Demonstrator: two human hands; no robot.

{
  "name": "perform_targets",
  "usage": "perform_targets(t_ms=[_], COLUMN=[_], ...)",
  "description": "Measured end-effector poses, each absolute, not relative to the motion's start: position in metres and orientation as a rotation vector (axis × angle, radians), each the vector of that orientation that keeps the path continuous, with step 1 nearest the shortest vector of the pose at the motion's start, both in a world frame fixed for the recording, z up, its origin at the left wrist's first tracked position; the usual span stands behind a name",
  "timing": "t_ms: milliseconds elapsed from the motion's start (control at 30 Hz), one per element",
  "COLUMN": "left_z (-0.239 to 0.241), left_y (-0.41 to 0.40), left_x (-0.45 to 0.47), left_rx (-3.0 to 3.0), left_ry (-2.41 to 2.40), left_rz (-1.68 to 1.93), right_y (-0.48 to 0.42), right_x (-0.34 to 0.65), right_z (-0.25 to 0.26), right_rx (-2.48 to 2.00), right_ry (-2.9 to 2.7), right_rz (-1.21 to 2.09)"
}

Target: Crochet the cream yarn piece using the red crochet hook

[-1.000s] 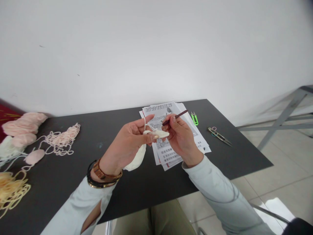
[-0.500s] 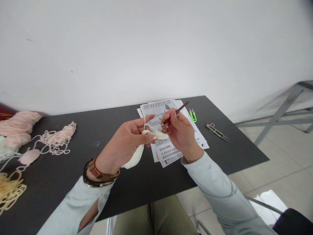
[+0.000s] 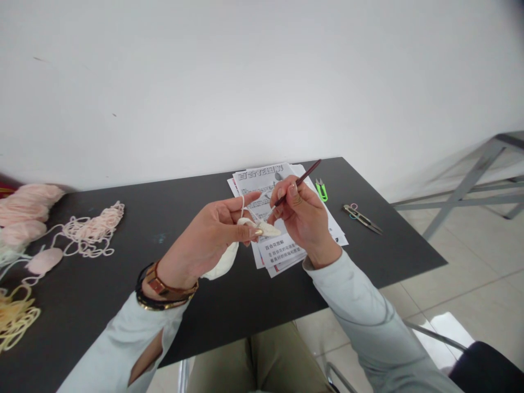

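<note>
My left hand (image 3: 208,237) pinches a small cream crochet piece (image 3: 268,229) between thumb and fingers, with cream yarn looped over the raised index finger. More cream crochet work (image 3: 221,265) hangs below that hand. My right hand (image 3: 305,218) grips a dark red crochet hook (image 3: 301,180) like a pencil, its tip at the cream piece and its handle pointing up and to the right. Both hands hover above a stack of printed sheets (image 3: 282,254) on the black table (image 3: 229,305).
Green thread snips (image 3: 321,189) and metal scissors (image 3: 362,218) lie right of the sheets. Pink yarn (image 3: 92,232) and pink crochet pieces (image 3: 28,204) sit at the table's left, yellow yarn (image 3: 14,319) at the left front. A metal frame (image 3: 470,188) stands on the tiled floor, right.
The hook's handle has tilted steeper and risen a little as my right hand turned. My left hand keeps its pinch on the cream piece. The view has drifted slightly.
</note>
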State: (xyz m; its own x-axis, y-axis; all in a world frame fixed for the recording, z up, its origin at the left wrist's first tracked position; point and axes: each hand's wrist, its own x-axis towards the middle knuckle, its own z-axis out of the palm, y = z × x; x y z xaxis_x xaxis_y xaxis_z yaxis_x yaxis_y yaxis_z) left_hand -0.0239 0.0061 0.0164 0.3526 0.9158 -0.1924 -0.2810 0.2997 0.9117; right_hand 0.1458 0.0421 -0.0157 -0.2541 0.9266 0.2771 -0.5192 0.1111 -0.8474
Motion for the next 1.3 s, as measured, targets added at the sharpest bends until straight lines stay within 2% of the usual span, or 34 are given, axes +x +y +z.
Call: perform_targets(t_ms=[467, 767, 1000, 1300], left_z=[0.015, 0.008, 0.008, -0.004], left_y=[0.007, 0.011, 0.016, 0.021], left_x=[-0.023, -0.021, -0.015, -0.012], left_rx=[0.917, 0.949, 0.862, 0.851], left_ry=[0.866, 1.051, 1.086, 1.112], left_rz=[0.901, 0.96, 1.106, 1.414], right_y=[0.039, 0.031, 0.03, 0.028], right_x=[0.153, 0.156, 0.151, 0.151], right_z=[-0.012, -0.012, -0.021, -0.03], right_rx=[-0.505, -0.485, -0.41, -0.427], right_ry=[-1.318, -1.842, -2.049, -2.11], right_rz=[1.307, 0.674, 0.173, -0.168])
